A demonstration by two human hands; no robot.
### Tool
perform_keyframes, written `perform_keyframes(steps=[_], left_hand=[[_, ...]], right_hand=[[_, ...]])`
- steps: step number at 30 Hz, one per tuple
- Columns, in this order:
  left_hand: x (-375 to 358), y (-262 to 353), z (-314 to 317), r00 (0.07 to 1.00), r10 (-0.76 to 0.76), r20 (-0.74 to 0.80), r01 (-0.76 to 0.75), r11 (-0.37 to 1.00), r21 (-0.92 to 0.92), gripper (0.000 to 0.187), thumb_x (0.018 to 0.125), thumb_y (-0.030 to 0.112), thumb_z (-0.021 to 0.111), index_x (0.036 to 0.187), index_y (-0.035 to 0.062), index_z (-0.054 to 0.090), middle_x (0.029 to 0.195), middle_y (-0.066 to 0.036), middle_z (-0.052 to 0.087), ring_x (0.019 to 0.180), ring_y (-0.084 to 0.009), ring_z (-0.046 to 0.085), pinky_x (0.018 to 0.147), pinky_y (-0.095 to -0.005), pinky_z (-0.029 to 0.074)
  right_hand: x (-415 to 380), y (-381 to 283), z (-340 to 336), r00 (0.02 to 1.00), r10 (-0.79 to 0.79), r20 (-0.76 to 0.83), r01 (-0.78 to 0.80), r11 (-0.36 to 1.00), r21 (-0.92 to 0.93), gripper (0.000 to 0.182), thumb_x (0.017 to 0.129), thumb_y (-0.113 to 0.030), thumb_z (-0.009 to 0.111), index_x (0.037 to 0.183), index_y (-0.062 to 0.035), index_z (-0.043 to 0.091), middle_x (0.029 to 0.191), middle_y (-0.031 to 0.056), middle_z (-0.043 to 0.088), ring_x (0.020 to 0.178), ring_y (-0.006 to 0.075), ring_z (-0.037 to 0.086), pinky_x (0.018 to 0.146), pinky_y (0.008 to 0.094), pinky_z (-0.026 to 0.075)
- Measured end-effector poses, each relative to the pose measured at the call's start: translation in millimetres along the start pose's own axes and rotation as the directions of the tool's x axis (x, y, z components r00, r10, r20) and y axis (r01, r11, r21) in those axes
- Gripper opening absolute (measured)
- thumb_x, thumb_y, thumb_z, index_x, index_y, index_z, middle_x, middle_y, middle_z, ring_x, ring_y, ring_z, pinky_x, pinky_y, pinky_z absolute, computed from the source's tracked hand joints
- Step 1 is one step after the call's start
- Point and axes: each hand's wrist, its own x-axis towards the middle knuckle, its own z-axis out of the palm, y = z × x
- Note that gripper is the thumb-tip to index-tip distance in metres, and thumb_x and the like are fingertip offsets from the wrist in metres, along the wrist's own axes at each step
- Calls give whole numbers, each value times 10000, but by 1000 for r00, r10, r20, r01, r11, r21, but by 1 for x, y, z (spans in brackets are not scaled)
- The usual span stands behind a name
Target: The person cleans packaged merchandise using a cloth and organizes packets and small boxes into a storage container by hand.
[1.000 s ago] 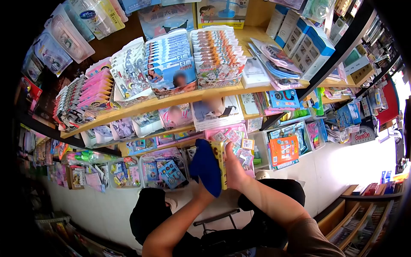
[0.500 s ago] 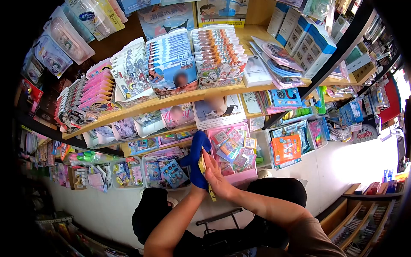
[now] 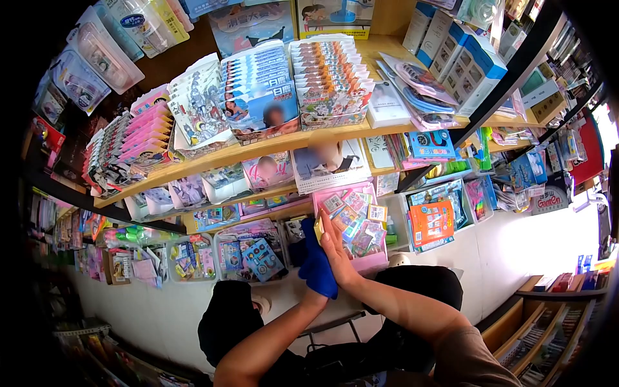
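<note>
My left hand (image 3: 317,266) wears a blue glove, its fingers and thumb reaching up beside a bin. My bare right hand (image 3: 335,255) lies along it, palm turned inward and fingers pointing up. Between the two palms they press a thin flat yellow item (image 3: 319,229), mostly hidden, with only its top edge showing; its kind does not show. Just behind the hands is a pink box (image 3: 364,263) holding several small packets of colourful cards or stickers (image 3: 351,222).
A clear bin (image 3: 251,281) with packaged toys stands left of the hands, and another bin (image 3: 401,222) with an orange pack (image 3: 433,224) stands right. Above runs a wooden shelf edge (image 3: 258,153) with boxed packets. A folding stool frame (image 3: 332,322) shows between my knees.
Both hands have shifted slightly right and turned, staying pressed together. The yellow item, whose lower end stuck out below before, now shows only at the top.
</note>
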Motion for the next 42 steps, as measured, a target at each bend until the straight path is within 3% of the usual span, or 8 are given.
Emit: perform_keyframes(steps=[9, 14, 20, 23, 28, 35, 39, 42], left_hand=[[27, -47, -68, 925, 333, 183, -338, 941, -2, 444, 932, 189, 398, 1338, 64, 269, 1233, -47, 402, 1128, -158, 411, 957, -286, 333], [8, -5, -7, 893, 436, 108, -395, 648, 651, 564, 937, 155, 339, 1395, 32, 33, 1456, -114, 68, 1336, -229, 110, 1074, -303, 104], [21, 26, -35, 755, 558, 345, -505, 158, 848, 532, 896, 161, 404, 1364, 11, 201, 1399, -159, 240, 1298, -268, 227, 1054, -336, 169], [22, 42, -41, 649, 672, 357, -599, 163, 784, 420, 846, 158, 503, 1224, -9, 430, 1216, -174, 460, 1148, -310, 417, 975, -384, 304], [29, 15, -67, 889, 445, 105, -414, 684, 601, 466, 755, -2, 525, 1211, -24, 430, 1085, -191, 542, 945, -311, 563, 771, -322, 451], [6, 61, -5, 849, 523, 72, -393, 536, 747, 510, 846, 4, 388, 1334, -31, 242, 1158, -234, 499, 994, -269, 555, 811, -322, 435], [22, 42, -10, 974, 110, -198, -143, 976, -162, 527, 887, 40, 364, 1370, -8, 162, 1219, -223, 471, 1014, -240, 542, 840, -300, 421], [20, 46, -22, 923, 375, -91, -331, 890, 312, 521, 892, 60, 380, 1367, -7, 178, 1202, -203, 489, 995, -242, 546, 827, -300, 421]], right_hand=[[-17, -15, 19, 996, 9, 93, -13, 999, 38, 642, 922, -486, 240, 1394, -70, 114, 1402, 190, 144, 1308, 326, 118, 1061, 384, 106], [5, -13, -4, 888, 427, 169, -435, 661, 611, 710, 888, -577, 268, 1391, -85, 175, 1407, 83, 227, 1289, 213, 216, 1053, 312, 162], [-12, -10, 6, 771, 485, 413, -626, 457, 632, 675, 872, -577, 329, 1355, -110, 265, 1324, 64, 369, 1180, 215, 384, 982, 344, 305], [-22, -30, 9, 691, 492, 530, -720, 398, 568, 650, 865, -569, 368, 1333, -122, 312, 1272, 63, 439, 1128, 228, 445, 948, 385, 359], [-14, -44, -8, 791, 321, 521, -610, 480, 630, 685, 838, -556, 443, 1359, -150, 261, 1232, 73, 456, 1093, 224, 461, 924, 402, 367], [12, -44, -37, 830, 257, 496, -558, 361, 747, 721, 808, -591, 451, 1301, -73, 358, 1258, 149, 450, 1135, 295, 446, 939, 440, 363], [21, -35, -43, 832, 311, 458, -554, 466, 690, 696, 820, -561, 462, 1291, -58, 366, 1243, 154, 466, 1105, 294, 478, 921, 442, 384], [33, -35, -47, 909, 328, 256, -416, 733, 538, 545, 856, -351, 540, 1270, -36, 377, 1193, 145, 503, 1055, 242, 517, 875, 388, 431]])
